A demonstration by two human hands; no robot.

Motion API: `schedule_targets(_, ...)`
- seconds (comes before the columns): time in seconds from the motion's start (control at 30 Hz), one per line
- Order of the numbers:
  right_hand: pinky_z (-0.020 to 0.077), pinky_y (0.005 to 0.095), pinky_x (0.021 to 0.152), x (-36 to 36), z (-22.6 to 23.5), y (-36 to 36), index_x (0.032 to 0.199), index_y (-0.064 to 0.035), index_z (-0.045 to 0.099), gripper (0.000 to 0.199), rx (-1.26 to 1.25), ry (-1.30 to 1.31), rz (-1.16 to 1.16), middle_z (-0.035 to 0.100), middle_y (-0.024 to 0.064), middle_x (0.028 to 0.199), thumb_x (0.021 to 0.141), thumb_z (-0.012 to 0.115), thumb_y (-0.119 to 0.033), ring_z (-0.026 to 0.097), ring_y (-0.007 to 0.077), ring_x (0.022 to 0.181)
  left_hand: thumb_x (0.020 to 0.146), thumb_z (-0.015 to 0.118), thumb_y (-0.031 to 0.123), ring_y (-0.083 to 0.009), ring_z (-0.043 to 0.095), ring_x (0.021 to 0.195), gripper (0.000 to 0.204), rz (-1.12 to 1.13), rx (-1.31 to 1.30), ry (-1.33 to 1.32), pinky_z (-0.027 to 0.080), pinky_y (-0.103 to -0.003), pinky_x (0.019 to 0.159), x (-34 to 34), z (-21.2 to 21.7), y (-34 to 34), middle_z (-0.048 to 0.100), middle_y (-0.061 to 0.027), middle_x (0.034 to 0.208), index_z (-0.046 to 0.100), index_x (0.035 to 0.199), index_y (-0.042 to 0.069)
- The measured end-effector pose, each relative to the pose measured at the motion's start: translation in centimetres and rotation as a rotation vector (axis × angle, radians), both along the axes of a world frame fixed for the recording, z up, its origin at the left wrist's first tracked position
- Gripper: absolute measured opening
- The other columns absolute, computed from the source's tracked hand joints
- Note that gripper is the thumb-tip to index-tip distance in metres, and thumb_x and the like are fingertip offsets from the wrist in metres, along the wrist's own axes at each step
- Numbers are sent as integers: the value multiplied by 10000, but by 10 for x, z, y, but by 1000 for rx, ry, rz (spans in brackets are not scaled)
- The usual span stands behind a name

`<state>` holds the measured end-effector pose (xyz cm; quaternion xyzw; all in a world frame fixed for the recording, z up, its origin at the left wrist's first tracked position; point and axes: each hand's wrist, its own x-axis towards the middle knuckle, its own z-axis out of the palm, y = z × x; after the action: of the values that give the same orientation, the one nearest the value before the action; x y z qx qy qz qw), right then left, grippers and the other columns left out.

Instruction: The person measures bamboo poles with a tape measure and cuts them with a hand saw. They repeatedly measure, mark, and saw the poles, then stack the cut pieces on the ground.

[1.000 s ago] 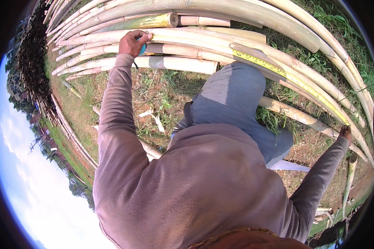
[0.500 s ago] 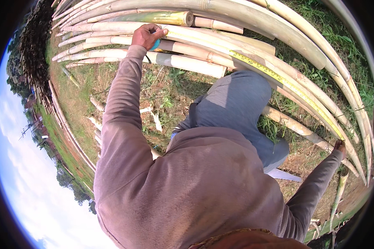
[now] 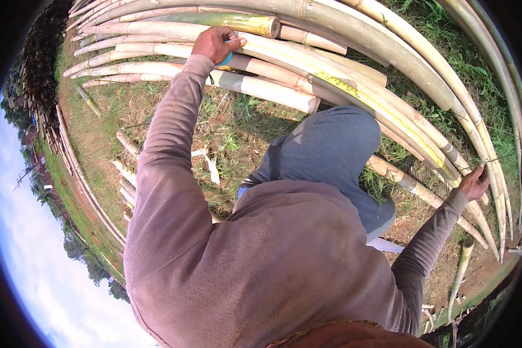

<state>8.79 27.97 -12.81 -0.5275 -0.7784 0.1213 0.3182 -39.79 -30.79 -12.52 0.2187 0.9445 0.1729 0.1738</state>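
My left hand (image 3: 211, 44) grips a tape measure with a light-blue case (image 3: 228, 59), mostly hidden under the fingers, on top of a pale bamboo pole (image 3: 307, 58). From it the yellow tape blade (image 3: 354, 91) runs out along the pole to the right. Near the blade's far end is my right hand (image 3: 474, 184), its fingers closed and pointing up beside the poles. A thin dark line, perhaps a twig or slim tool, sticks out by those fingertips; what they hold is not clear.
More bamboo poles (image 3: 388, 43) lie side by side ahead, some with greenish ends. My bent knee (image 3: 354, 130) presses close to them. A white pointed blade-like piece (image 3: 384, 245) shows under my leg. Short bamboo offcuts (image 3: 127, 142) lie on the grass at left.
My right hand has shifted up and away from the tape's far end, and a thin dark line now shows by its fingertips. My left hand stays on the tape measure; the view has shifted slightly.
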Motion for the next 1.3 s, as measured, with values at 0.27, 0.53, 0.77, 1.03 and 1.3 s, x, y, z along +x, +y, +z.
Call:
schedule_targets(0.27,480,438,1041,-310,12,-323,1286,-21,666,512,-417,-270,1096,683,230,1258,961,656,-416,628,393,1200,827,800,514,-315,716,845,421,-56,67,76,558,-438,767,2,-2,7,745,-137,885,751,864,97)
schedule_targets(0.53,488,433,1050,-360,-1,-354,1350,-144,668,555,-779,-658,992,686,169,1298,903,678,-474,642,337,1213,841,790,488,-356,677,804,387,-46,117,192,539,-471,745,10,-7,1,707,-156,818,725,820,107)
schedule_targets(0.77,510,398,1002,-356,-9,-355,1287,-93,705,566,-700,-610,976,721,202,1211,889,754,-493,688,325,1127,831,820,490,-240,650,711,406,-234,74,101,521,-390,692,-79,24,-67,681,-91,765,749,858,91)
schedule_targets(1.03,518,410,967,-346,-24,-351,1302,-95,691,558,-734,-455,1012,720,230,1164,875,761,-447,690,362,1084,833,831,496,-130,650,669,419,20,-17,-10,537,-312,664,-189,7,-173,691,-18,748,759,905,89)
schedule_targets(1.3,513,410,959,-347,-16,-355,1280,-82,698,534,-757,-448,1002,721,236,1155,876,763,-425,692,360,1079,838,831,481,-134,655,658,403,53,-17,4,537,-321,634,-191,2,-169,704,-33,743,752,904,91)
